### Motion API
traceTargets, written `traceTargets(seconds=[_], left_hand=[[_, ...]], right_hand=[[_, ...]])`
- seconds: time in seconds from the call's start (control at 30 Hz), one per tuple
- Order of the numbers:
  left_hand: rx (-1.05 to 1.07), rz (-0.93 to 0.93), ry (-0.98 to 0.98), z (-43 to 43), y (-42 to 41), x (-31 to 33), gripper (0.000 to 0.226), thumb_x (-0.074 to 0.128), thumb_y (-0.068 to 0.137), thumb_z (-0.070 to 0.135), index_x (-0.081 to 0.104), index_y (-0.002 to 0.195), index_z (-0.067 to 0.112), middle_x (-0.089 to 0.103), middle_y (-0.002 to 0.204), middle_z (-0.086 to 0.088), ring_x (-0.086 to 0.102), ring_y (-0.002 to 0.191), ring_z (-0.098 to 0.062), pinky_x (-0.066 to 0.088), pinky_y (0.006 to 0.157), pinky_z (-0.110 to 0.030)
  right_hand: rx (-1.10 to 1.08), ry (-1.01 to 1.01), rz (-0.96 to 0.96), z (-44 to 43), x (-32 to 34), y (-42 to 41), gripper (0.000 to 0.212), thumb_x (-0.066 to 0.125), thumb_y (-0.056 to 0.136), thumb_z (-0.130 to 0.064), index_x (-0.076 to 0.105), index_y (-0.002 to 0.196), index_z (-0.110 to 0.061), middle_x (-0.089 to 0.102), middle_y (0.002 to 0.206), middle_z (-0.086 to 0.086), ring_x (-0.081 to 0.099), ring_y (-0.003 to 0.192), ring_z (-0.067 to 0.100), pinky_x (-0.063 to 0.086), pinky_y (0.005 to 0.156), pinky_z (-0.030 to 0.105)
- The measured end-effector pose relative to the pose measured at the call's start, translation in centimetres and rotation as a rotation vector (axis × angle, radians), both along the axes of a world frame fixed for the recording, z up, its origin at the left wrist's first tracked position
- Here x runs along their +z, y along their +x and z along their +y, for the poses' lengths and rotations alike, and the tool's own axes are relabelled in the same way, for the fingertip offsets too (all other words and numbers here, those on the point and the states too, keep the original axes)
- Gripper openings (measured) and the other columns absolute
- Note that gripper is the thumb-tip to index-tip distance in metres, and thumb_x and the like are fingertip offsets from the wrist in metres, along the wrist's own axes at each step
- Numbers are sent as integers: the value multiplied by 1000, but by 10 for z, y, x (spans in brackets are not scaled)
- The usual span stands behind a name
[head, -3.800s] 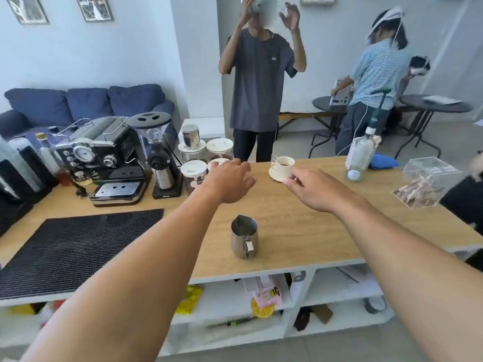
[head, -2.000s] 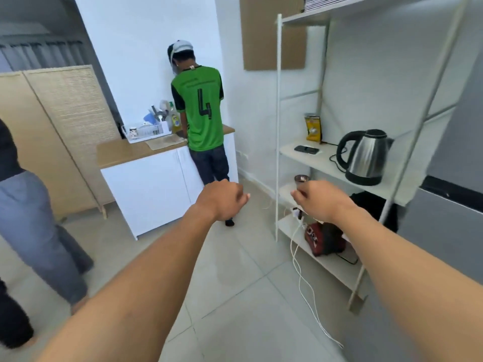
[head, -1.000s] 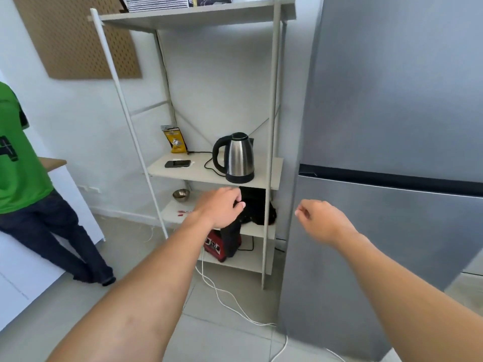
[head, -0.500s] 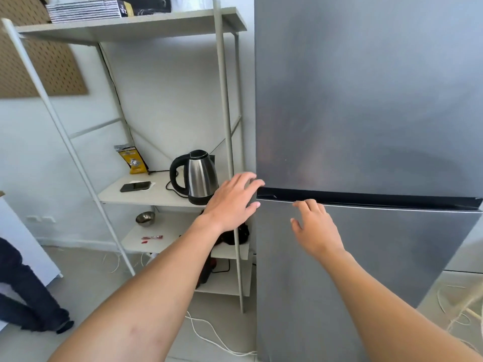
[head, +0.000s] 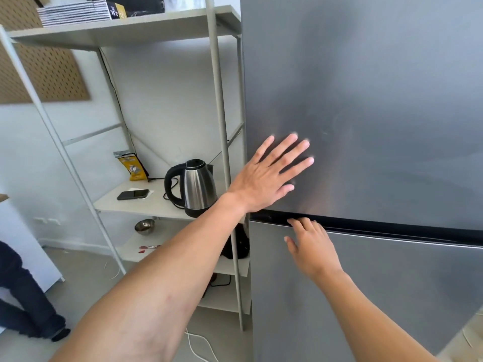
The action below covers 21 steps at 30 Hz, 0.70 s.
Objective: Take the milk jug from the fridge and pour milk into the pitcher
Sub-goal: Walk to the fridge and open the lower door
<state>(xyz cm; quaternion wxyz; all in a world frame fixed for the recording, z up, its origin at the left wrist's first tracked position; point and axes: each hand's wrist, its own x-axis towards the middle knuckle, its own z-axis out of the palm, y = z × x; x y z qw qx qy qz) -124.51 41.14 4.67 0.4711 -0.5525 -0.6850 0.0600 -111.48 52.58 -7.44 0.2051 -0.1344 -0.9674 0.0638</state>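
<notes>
— Where do the hands stand?

— The left grip [head: 264, 176] lies flat on the upper door [head: 379, 87] of the grey fridge [head: 392, 296], fingers spread and straight, palm near the door's lower left corner. It holds nothing.

— And the other?

— The right grip [head: 311, 246] is lower, on the lower door. Its fingers are nearly straight and their tips reach the dark groove [head: 405, 229] between the two doors; the thumb sticks out to the left. Whether the tips hook behind the door's edge I cannot tell. It clasps nothing that I can see.

— The milk jug?

— Not visible. Both doors are closed, so whatever is inside is hidden.

— What stands beside the fridge?

— A pale shelf rack [head: 217, 100], just to its left. On the middle shelf a steel kettle [head: 198, 189] with a black handle stands upright, a dark phone [head: 132, 194] lies flat to the left of it, and a yellow packet [head: 132, 167] leans at the back. One shelf down there is a small metal bowl [head: 144, 226]. A stack of booklets [head: 75, 13] sits on the top shelf, and a brown pegboard [head: 49, 74] hangs on the wall behind. At the far left edge are a person's dark trouser legs [head: 23, 304].
</notes>
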Motion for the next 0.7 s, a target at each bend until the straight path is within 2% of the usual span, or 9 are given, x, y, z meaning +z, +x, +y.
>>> traceTargets(seconds=[0.1,0.2,0.27,0.33,0.43,0.57,0.63,0.7], left_hand=[[-51,26,57,8,-11,-7,61,45,101,44,27,157,26,21,164,-5,15,153,-28,8,124,-52],[-79,92,123,12,-22,-13,59,43,101,47,29,155,28,22,162,-3,13,152,-27,6,123,-51],[-100,154,175,17,-28,-16,58,41,100,48,31,154,28,22,160,-2,15,151,-27,6,123,-51],[-133,187,213,23,-34,-20,59,40,98,48,32,154,28,25,159,-3,24,150,-29,9,122,-52],[-156,201,244,24,-37,-20,62,41,95,48,34,153,28,28,159,-3,29,147,-28,18,121,-53],[-163,188,270,24,-35,-20,61,42,95,48,37,153,29,30,159,-2,30,147,-27,25,119,-53],[-158,182,263,23,-34,-21,62,42,95,48,37,153,29,32,159,-2,28,148,-26,25,119,-53],[-152,180,259,22,-35,-19,62,43,95,48,37,153,29,35,159,-3,28,148,-26,25,119,-53]], right_hand=[[-28,45,-31,5,-2,-8,39,51,95,-35,56,129,-16,58,120,5,52,111,29,37,100,38],[-68,66,2,2,-3,-14,25,64,87,-32,67,106,-16,64,103,6,58,94,31,45,80,41],[-91,79,42,1,-4,-18,19,72,80,-29,69,93,-17,64,93,5,59,84,31,47,71,40],[-97,109,79,3,-8,-20,19,76,76,-29,68,89,-17,63,88,5,59,79,31,46,66,38],[-99,142,107,3,-10,-20,19,78,76,-28,68,87,-16,61,85,5,57,75,30,47,64,37],[-119,88,107,-4,-8,-20,18,80,74,-22,68,84,-13,61,81,6,57,73,30,50,67,37],[-114,68,86,-5,-5,-18,14,76,79,-20,69,87,-11,61,83,8,58,78,32,51,74,39],[-97,56,74,-4,-3,-17,15,63,91,-20,68,100,-10,61,96,10,57,92,33,46,86,41]])
